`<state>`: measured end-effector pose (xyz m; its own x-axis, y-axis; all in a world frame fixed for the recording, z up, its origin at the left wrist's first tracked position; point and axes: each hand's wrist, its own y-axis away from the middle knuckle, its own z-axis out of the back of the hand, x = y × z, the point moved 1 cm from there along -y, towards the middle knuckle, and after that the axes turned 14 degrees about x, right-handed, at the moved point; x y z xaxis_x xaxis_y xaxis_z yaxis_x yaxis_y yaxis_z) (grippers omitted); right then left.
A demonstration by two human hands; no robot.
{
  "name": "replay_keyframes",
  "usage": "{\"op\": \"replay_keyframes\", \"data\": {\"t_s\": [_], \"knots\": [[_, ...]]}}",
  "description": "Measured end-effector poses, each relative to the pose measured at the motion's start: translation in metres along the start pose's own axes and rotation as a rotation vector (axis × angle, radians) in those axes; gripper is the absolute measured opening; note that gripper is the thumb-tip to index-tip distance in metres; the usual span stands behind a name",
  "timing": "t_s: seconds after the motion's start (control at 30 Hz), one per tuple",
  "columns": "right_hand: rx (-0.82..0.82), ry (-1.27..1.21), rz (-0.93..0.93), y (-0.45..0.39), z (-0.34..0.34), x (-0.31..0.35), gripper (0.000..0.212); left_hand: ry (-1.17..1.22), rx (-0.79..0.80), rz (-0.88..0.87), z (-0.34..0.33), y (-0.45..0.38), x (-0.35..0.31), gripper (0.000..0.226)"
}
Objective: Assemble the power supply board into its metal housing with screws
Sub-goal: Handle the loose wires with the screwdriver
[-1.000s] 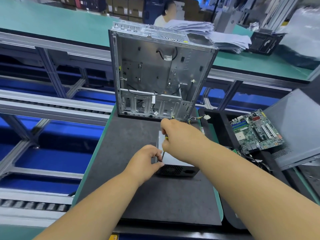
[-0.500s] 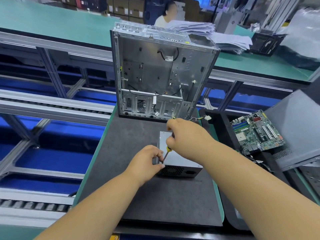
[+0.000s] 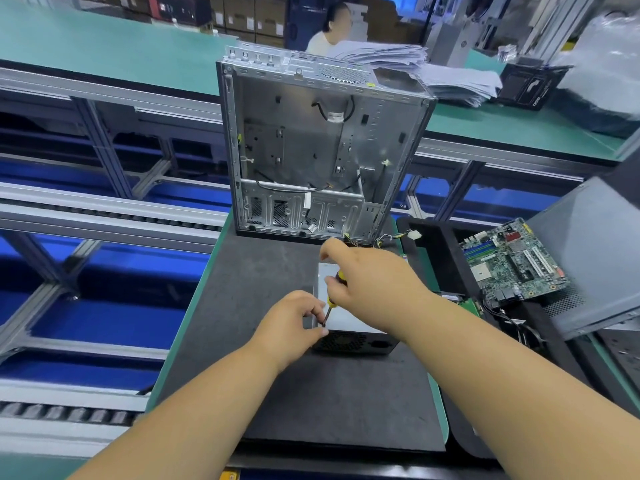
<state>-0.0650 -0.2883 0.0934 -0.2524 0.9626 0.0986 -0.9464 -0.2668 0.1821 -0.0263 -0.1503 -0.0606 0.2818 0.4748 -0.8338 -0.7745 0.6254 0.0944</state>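
Right hand (image 3: pixel 374 275) gripping yellow-handled screwdriver (image 3: pixel 331 295), tip at near-left corner of power supply box (image 3: pixel 349 317) on worktop (image 3: pixel 242 306); left hand (image 3: pixel 294 323) pinching beside the tip. Likely slip off the screw if tilted. Motherboard (image 3: pixel 512 261) in black tray (image 3: pixel 433 244), right.

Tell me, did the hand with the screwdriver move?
Yes. The right hand shifted a little toward the computer case, tilting the screwdriver while its tip stayed at the power supply box.

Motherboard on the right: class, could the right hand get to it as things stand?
Probably yes, once it drops the screwdriver: the motherboard lies uncovered, just right of the right hand.
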Motion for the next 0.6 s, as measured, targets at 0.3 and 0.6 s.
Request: {"op": "replay_keyframes", "data": {"t_s": [0.3, 0.6], "knots": [[-0.02, -0.102, 0.006, 0.0006, -0.0005, -0.0054, 0.03, 0.0, -0.005, 0.014, -0.0005, 0.0004, -0.0013, 0.027], [0.0, -0.002, -0.109, -0.0014, -0.0025, -0.0074, 0.024, 0.015, -0.004, 0.012, -0.0004, 0.0009, -0.0008, 0.028]]}}
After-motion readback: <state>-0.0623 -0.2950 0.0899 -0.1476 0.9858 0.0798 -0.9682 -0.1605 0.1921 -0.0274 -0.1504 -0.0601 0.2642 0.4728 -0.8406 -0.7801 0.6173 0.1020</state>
